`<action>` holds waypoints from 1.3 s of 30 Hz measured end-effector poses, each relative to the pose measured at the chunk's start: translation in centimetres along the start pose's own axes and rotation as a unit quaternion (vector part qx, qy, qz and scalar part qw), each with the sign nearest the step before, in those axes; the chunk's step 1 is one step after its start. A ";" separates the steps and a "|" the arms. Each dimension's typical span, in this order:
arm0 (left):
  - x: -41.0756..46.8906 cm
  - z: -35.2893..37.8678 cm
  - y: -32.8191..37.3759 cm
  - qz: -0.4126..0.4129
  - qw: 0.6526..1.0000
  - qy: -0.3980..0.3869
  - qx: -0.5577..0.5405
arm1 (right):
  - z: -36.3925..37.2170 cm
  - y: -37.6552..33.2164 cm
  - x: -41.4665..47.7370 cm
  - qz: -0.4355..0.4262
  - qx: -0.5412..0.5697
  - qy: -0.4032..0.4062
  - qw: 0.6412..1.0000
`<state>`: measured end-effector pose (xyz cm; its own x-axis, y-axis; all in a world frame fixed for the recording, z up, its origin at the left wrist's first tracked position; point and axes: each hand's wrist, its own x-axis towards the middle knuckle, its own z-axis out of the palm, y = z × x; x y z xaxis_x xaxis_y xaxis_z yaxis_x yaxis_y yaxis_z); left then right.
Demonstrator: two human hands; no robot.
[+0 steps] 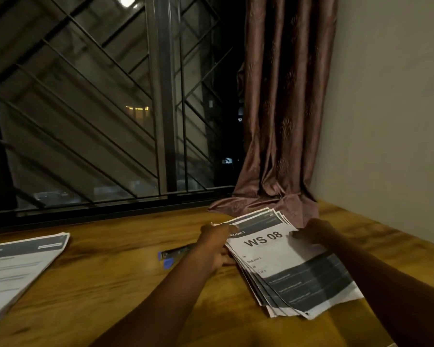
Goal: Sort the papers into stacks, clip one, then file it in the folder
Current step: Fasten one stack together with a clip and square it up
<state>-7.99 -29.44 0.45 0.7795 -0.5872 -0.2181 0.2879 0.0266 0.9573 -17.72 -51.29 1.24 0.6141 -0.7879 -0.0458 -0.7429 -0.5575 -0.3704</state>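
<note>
On the wooden surface [135,284], toward four o'clock, a fanned stack of printed papers [293,271] is lying, its top sheet reading "WS 08". These sheets are likely handling as light, floppy and slippery, best pinched at the edges. Both arms are reaching forward: the left hand [214,242] is gripping the stack's nine o'clock edge, while the right hand [311,232] is pinching its far two o'clock corner.

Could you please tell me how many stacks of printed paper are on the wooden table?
2. One fanned stack of grey-banded printed sheets lies at the right, under both hands; another stack of printed sheets lies at the table's left edge, partly cut off.
</note>
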 end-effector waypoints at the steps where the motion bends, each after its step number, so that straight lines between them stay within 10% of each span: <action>1: 0.3 0.2 -0.4 -0.004 1.000 0.008 -0.015 | -0.2 0.0 0.2 0.000 0.008 -0.005 1.000; 10: -0.6 1.1 -0.3 0.028 0.997 -0.075 -0.021 | -1.3 0.3 -1.3 0.002 0.210 -0.073 0.975; 14: -1.8 -3.1 3.9 0.067 0.994 -0.066 -0.057 | -2.8 -2.2 -3.6 -0.140 0.556 -0.190 0.797; 19: -5.2 -7.8 9.0 0.177 0.983 0.012 -0.048 | -3.1 -10.5 -7.8 -0.223 0.614 -0.279 0.704; 23: -9.1 -11.7 12.0 0.331 0.925 0.185 0.021 | -2.0 -18.6 -11.9 -0.286 0.640 -0.161 0.695; 28: -15.4 -16.7 15.4 0.440 0.874 0.195 0.072 | -2.5 -24.4 -17.0 -0.362 0.658 -0.108 0.651; 39: -19.1 -25.7 12.7 0.392 0.889 0.216 0.098 | 0.2 -27.1 -20.4 -0.402 0.592 -0.176 0.676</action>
<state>-4.97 2.90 11.91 0.8513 -0.0835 0.5180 -0.5069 0.1244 0.8530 -10.07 -20.03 12.06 0.8724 -0.1285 0.4716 0.4750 -0.0042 -0.8800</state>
